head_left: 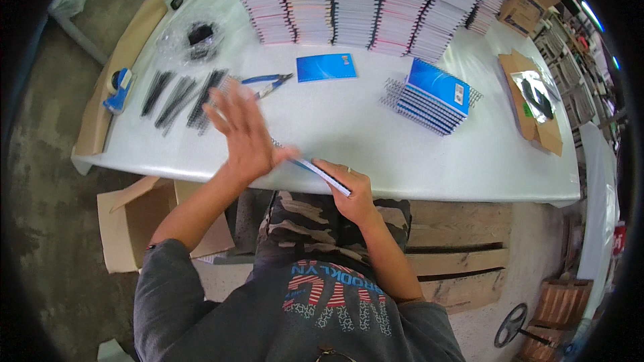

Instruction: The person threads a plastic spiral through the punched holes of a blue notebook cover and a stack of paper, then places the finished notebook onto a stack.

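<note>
My right hand point(352, 191) is closed round a thin spiral notebook point(327, 175), held edge-on over the table's near edge. A dark spiral coil point(278, 143) sticks out past the notebook's far end, close to my left palm. My left hand point(243, 134) is raised with fingers spread and slightly blurred. Its thumb is near the notebook's upper end; whether it touches cannot be told. Just beyond the left fingers lie blue-handled pliers point(272, 85), partly hidden by that hand. Several dark coils point(176, 102) lie in bunches left of it. A blue-covered notebook point(327, 67) lies flat farther back.
A stack of blue spiral notebooks point(433, 104) stands right of centre. Tall piles of bound books point(359, 7) line the table's point(335, 117) back. A blue tape dispenser point(119, 90) and a clear plastic bag point(191, 40) sit left. Flattened cardboard point(550, 135) lies right; an open carton point(137, 228) stands below.
</note>
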`<act>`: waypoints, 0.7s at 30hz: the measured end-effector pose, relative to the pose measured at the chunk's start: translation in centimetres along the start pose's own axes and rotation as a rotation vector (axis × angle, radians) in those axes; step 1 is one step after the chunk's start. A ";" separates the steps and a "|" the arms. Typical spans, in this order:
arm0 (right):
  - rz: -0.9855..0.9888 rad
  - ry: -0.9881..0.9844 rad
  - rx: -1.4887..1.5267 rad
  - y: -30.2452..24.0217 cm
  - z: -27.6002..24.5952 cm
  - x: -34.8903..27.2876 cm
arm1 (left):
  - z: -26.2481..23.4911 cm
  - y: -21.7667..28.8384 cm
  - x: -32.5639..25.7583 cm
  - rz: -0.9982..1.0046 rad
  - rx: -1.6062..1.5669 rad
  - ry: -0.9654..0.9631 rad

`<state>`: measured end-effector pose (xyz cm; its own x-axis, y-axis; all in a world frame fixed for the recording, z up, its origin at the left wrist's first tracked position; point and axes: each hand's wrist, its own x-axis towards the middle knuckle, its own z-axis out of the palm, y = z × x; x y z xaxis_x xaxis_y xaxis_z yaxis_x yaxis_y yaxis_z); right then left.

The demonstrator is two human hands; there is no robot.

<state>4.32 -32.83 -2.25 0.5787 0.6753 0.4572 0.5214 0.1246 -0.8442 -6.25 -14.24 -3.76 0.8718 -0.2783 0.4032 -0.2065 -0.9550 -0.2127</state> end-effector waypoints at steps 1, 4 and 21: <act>-0.050 0.010 -0.011 0.0 0.4 0.1 | 0.5 -0.4 0.0 -0.090 -0.043 0.013; -0.010 0.084 -0.039 0.7 0.8 0.0 | 0.9 1.3 -1.8 -0.096 -0.217 -0.109; -0.105 0.033 -0.070 0.6 1.9 0.0 | -0.2 -0.9 3.7 -0.231 -0.095 0.363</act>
<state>3.46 -31.35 -3.26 0.5385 0.6370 0.5515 0.6219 0.1411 -0.7703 -2.93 -14.45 -1.87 0.6910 -0.0576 0.7206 -0.0788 -0.9969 -0.0042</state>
